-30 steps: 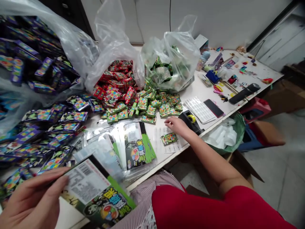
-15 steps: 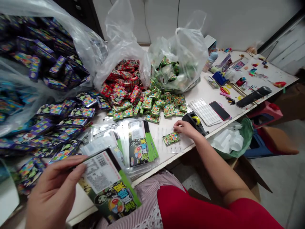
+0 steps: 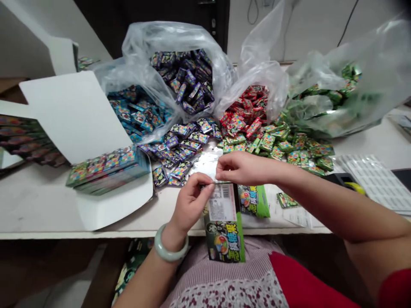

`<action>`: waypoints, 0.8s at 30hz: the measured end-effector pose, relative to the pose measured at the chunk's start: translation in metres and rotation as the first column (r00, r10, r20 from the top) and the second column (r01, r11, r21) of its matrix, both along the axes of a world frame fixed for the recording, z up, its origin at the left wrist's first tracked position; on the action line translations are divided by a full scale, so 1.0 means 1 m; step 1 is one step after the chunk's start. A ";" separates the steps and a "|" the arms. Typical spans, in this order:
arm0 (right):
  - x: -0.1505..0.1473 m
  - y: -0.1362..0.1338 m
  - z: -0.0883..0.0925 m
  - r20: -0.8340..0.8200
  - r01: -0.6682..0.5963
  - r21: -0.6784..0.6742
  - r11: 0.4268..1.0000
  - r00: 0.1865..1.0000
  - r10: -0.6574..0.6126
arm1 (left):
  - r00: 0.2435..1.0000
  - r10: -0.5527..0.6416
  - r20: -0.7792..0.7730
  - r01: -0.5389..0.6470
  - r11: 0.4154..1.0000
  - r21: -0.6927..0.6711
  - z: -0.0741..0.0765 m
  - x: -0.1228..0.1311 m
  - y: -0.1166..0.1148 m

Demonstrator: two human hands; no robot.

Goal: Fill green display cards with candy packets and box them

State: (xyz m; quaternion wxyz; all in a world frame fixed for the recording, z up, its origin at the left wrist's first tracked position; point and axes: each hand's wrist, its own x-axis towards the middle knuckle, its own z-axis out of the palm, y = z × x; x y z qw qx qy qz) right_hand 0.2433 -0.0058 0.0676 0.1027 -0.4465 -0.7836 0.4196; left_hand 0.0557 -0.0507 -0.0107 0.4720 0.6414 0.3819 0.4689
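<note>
**Left hand (image 3: 189, 205) and right hand (image 3: 244, 167) pinch a long candy card (image 3: 224, 226)**

Both hands are closed. Their fingertips pinch the top of the candy card, right where a shiny clear bag (image 3: 205, 167) sticks up. The card hangs down over the front edge of the table (image 3: 96, 234), near the middle. It has a white barcode label (image 3: 222, 202) on it. A pale green bangle (image 3: 170, 244) sits on the left wrist. Another green card (image 3: 255, 201) lies just beside it, under the right arm.

To the left, a white box (image 3: 112, 214) holds a stack of candy packs (image 3: 107, 169). At the back sit a bag of purple packs (image 3: 181, 81), a bag of blue packs (image 3: 138, 111), a bag of red packs (image 3: 247, 107) and a bag of green packs (image 3: 321, 94). Loose packs (image 3: 289, 149) spill out in front. Near the right side lie a tape roller (image 3: 345, 182) and a sheet of labels (image 3: 375, 182).
</note>
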 end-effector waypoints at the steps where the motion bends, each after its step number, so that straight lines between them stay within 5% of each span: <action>1: -0.003 0.003 -0.001 0.036 -0.012 -0.016 1.000 0.999 0.012 | 1.000 -0.008 0.003 0.008 1.000 0.001 -0.001 -0.001 0.000; 11: -0.008 0.004 -0.006 0.080 0.033 -0.045 0.998 0.996 -0.029 | 1.000 0.020 0.016 -0.021 0.999 0.050 -0.010 0.000 0.003; 14: -0.007 0.011 -0.013 -0.005 0.050 -0.213 0.976 0.999 -0.052 | 0.999 0.035 0.006 -0.036 0.996 0.083 -0.011 -0.002 0.003; 17: -0.008 0.016 -0.029 -0.161 0.022 -0.554 0.832 0.978 -0.133 | 0.997 0.064 -0.052 -0.059 0.993 0.101 -0.009 -0.006 0.002; 21: -0.017 0.020 -0.064 -0.313 -0.179 -0.878 0.443 0.916 -0.250 | 0.971 0.037 -0.237 -0.008 0.992 0.124 -0.006 -0.008 0.009; 23: -0.016 0.020 -0.079 -0.373 -0.250 -0.888 0.387 0.883 -0.285 | 0.955 0.007 -0.295 0.022 0.995 0.095 -0.005 -0.009 0.013; 24: -0.011 0.020 -0.085 -0.398 -0.258 -0.869 0.422 0.871 -0.286 | 0.950 0.006 -0.313 0.015 0.998 0.063 -0.006 -0.011 0.015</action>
